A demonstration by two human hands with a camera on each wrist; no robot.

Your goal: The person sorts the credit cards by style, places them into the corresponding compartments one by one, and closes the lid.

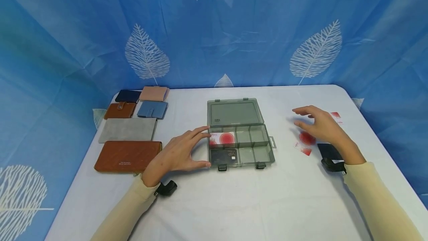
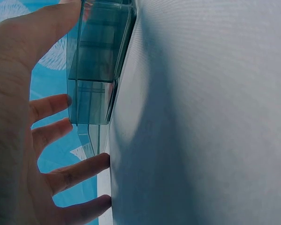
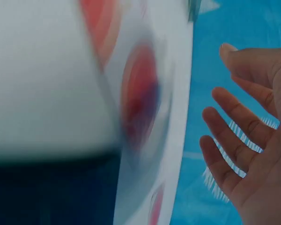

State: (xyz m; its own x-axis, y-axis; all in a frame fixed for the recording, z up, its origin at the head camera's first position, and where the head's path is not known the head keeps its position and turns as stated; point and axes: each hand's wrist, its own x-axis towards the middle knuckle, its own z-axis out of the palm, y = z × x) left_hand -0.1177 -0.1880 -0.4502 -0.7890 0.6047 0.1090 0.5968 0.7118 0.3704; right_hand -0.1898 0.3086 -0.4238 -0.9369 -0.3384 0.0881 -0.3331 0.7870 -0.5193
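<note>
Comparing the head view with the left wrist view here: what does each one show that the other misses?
Only the head view shows the right hand hovering open above the red-and-white cards and a dark card, the six wallets at the left, and the two cards inside the box. Only the left wrist view shows, close up, the left fingertips against the white tabletop. Both show the left hand spread open at the left end of the open grey plastic box.
</note>
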